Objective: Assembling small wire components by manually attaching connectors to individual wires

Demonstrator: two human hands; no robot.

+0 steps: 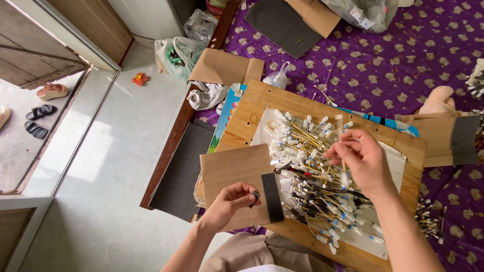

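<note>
- A heap of thin yellow wire leads (315, 176) with white connectors and some black ends is spread on a white sheet (396, 153), which lies on a wooden board (252, 108) serving as the worktop, over a purple patterned bedspread (403, 55)
- The right hand (363, 161) is held over the heap, its fingertips (335, 150) pinched on one or two of the leads near their white ends
- The left hand (229, 201) is curled, thumb and forefinger pressed on a small dark piece at the edge of a cardboard card (234, 168), just beside a black foam strip (271, 197) fixed to that card
- The leads are judged light, thin and springy, and easily tangled; a lead is best taken by the connector or just behind it and drawn out slowly, not tugged mid-wire
- The card is judged light and fairly stiff, best held flat by its edge
- Further bundles of leads (428, 224) lie at the right edge of the board
</note>
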